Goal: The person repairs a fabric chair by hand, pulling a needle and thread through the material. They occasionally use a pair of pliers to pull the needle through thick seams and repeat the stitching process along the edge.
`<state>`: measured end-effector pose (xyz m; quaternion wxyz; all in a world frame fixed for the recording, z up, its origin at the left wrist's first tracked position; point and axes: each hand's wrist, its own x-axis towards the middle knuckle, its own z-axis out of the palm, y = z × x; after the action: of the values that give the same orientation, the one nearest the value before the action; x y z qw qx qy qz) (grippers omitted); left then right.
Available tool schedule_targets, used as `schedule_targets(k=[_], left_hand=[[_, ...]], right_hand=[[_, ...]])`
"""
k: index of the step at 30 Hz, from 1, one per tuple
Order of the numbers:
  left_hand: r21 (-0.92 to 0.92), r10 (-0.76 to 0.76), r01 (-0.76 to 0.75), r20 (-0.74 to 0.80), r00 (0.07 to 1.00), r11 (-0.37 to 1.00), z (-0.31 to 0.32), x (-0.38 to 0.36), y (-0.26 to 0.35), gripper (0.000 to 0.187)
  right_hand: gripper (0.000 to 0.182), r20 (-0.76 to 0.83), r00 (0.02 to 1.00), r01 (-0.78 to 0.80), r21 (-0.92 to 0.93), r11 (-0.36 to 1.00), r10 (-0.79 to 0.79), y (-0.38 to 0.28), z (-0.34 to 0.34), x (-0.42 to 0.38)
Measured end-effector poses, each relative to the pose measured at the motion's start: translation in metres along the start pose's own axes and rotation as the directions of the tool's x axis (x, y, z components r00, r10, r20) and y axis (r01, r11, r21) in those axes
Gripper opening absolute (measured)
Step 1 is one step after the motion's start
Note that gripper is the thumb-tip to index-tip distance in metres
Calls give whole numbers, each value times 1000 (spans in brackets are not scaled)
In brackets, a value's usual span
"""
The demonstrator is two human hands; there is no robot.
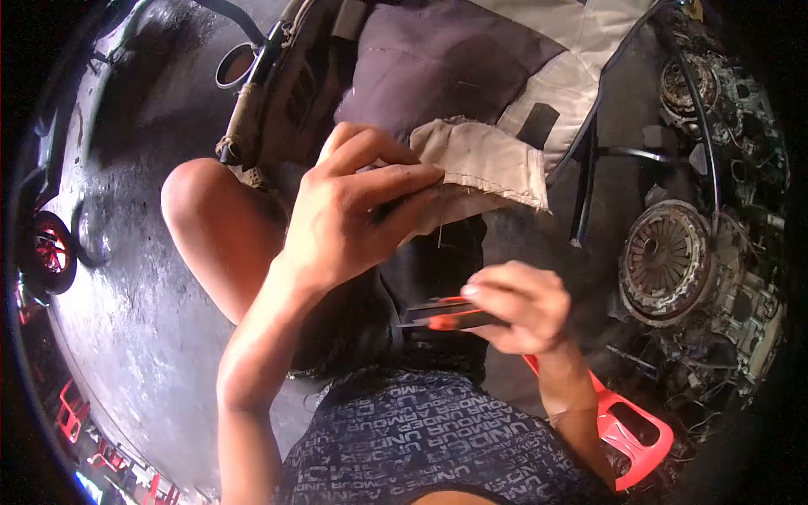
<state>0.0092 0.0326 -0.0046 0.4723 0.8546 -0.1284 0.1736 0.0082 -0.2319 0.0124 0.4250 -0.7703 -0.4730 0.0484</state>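
My left hand (pixel 353 198) pinches the edge of a beige cloth strip (pixel 488 160) with a frayed, stitched border. A thin loose thread hangs below the fingertips. Lower and to the right, my right hand (pixel 526 307) is closed around a red and black cutter (pixel 454 316), its blade pointing left, apart from the cloth. Behind the strip lies a larger piece with a purple panel (pixel 438 63) and beige edging (pixel 581 76), which bears a dark patch.
Round metal clutch-like parts (pixel 665 261) and other greasy machine parts line the right side. A red plastic chair or stool (pixel 635 438) is at lower right. A metal frame with a round ring (pixel 236 66) stands at upper left, and a wheel (pixel 52 252) at far left.
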Motion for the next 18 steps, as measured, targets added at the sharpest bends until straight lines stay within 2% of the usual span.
schedule_targets(k=[3,6,9,18], left_hand=[[7,18,-18,39,999,1000,1,-1,0,33],[-6,21,-21,52,998,1000,1,-2,-2,32],[-15,25,-24,70,997,1000,-2,-1,-6,30],[-101,49,-31,182,982,994,-8,3,-15,29]], right_hand=[[46,-119,993,-17,-68,998,9,4,33,-5],[42,-306,951,-10,-128,992,-30,19,55,-2],[45,-346,934,2,-243,970,-89,29,63,-1],[45,-398,917,-44,-191,981,-36,36,66,5]])
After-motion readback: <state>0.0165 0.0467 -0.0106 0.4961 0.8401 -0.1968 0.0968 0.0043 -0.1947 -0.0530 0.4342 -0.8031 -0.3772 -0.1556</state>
